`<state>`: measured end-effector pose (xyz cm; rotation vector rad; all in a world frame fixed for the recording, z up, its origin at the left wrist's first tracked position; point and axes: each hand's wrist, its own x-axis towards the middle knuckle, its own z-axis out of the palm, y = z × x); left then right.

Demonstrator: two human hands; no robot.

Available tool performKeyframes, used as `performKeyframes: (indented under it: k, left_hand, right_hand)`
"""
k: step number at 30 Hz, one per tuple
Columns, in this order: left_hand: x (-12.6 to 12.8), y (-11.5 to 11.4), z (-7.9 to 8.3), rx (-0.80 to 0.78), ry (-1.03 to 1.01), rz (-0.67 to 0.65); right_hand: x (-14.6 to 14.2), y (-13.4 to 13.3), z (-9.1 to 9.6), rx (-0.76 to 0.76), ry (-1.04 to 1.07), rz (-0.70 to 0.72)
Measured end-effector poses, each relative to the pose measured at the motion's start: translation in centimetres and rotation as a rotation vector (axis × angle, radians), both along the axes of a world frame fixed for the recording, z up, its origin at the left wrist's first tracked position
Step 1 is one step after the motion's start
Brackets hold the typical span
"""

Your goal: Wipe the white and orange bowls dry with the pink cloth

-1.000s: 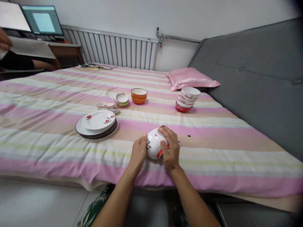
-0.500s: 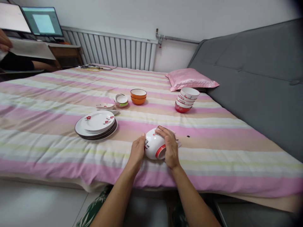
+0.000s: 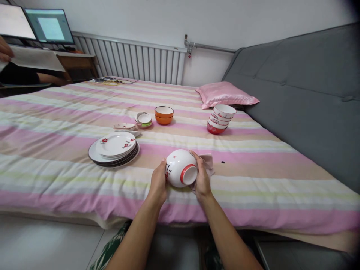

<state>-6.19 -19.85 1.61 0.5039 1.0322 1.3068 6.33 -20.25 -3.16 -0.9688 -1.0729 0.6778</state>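
Between my two hands a white bowl (image 3: 177,165) is tilted on its side, its red-ringed foot turned toward me. Dark lettering and red flowers mark its left side. My left hand (image 3: 159,180) grips the bowl's left edge, thumb on the outside. On the other side my right hand (image 3: 201,176) holds the bowl near its foot, with a pale pink cloth (image 3: 207,161) hanging out behind and beneath the fingers. The bowl's inside and most of my fingertips are hidden.
Left lies a stack of plates (image 3: 115,144); behind it sit small dishes (image 3: 144,119) and orange bowls (image 3: 164,115). A leaning stack of bowls (image 3: 221,119) stands right, before a pink pillow (image 3: 227,94). A person's hand (image 3: 5,50) shows far left. The bed edge is close.
My right hand has slid down off the top of the bowl to its right side, uncovering more of the bowl and cloth. The bowl has shifted slightly left with my left hand.
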Motion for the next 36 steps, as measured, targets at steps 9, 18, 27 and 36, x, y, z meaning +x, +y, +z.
performKeyframes:
  k: [9,18,27,36]
  left_hand:
    - [-0.3,0.5,0.3,-0.133,-0.16,0.208]
    - [-1.0,1.3,-0.3,-0.214,-0.248,0.238]
    - [-1.5,1.2,-0.1,-0.164,-0.329,0.086]
    - [-1.6,0.7,1.1,-0.113,-0.331,0.003]
  right_hand:
    - [-0.9,0.2,-1.4,-0.204,0.185,0.145]
    - [-2.9,-2.2,0.6,-0.222,-0.396,0.111]
    - [-4.3,-3.6,-0.3,-0.157,-0.712,-0.044]
    - [-5.6,-5.3,0.2,-0.02,-0.928,-0.084]
